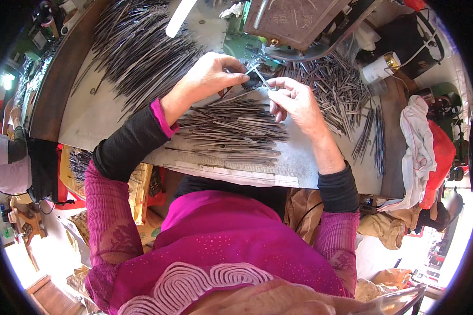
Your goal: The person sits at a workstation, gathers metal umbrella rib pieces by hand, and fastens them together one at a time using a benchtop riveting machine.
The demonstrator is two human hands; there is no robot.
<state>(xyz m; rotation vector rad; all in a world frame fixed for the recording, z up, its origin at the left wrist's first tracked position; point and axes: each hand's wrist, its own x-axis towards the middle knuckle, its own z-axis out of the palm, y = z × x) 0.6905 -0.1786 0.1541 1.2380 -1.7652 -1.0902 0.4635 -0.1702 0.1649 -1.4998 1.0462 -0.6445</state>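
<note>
My left hand is closed in a pinch, with the end of a short thin metal strip at its fingertips. Between the thumb and fingers of my right hand is another thin metal strip, its far end meeting or crossing the left one. Both hands hover just in front of a green machine with a brown metal cover. Below them, a loose pile of thin metal strips lies on the metal worktable.
A big heap of long dark strips spreads at the far left, and shorter pieces pile up at the right. A white lamp tube hangs above. A white cylinder and cloths are rightward. Another person is at far left.
</note>
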